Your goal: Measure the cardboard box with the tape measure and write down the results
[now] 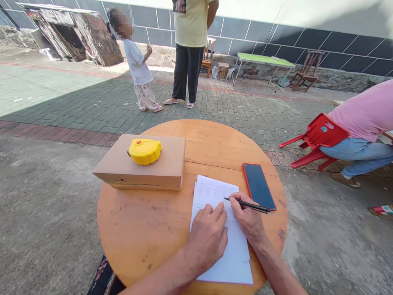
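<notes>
Sheets of white paper (227, 262) with rows of small writing near the top lie on a round wooden table (147, 241). My left hand (210, 231) rests on the paper, fingers stretched forward and palm down. My right hand (247, 215) is closed around a black pen (250, 204), its tip pointing left over the page near the written rows. Just beyond my right hand lies a phone (259, 184) with a red edge and a dark screen. To the left a yellow tape measure (145, 151) sits on a brown cardboard box (168, 159).
Two people stand on the paving beyond the table, one in black trousers (187, 69), a smaller one in a white top (135, 61). At right a person in pink sits on a red plastic chair (322, 133). A green folding table (265, 60) and wooden chair (308, 69) stand by the wall.
</notes>
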### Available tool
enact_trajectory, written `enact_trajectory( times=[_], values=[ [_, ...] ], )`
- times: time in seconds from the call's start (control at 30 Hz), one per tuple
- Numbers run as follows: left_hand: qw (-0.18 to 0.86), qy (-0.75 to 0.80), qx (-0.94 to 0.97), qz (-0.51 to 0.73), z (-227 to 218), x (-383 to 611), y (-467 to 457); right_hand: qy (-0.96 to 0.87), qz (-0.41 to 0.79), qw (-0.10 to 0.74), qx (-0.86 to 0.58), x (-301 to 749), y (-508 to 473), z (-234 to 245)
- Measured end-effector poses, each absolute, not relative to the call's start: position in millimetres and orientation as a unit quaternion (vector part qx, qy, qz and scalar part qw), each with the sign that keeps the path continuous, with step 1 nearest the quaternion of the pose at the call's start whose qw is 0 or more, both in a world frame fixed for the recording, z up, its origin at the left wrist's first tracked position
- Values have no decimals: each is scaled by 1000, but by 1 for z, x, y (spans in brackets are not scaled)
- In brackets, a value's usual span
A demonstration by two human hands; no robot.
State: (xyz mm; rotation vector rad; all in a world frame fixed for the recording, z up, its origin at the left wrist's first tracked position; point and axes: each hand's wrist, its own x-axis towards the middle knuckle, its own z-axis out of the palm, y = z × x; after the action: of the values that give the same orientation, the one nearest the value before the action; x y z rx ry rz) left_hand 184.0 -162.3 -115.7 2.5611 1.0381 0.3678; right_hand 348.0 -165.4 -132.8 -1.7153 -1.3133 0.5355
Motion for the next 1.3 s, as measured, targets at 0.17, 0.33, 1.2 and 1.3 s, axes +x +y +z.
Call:
enact_trajectory(
  times=[0.17,0.33,1.2,1.3],
  values=[
    [174,366,905,131,-116,184,-162,-532,215,440,-690,348,-164,-134],
    [176,365,904,134,-117,184,-162,-537,207,440,-689,346,-164,-132],
    [171,359,908,133,-116,183,-162,-517,211,450,-697,347,-165,-130],
    [169,358,909,127,-115,184,-161,-505,217,454,-701,347,-166,-132]
  ],
)
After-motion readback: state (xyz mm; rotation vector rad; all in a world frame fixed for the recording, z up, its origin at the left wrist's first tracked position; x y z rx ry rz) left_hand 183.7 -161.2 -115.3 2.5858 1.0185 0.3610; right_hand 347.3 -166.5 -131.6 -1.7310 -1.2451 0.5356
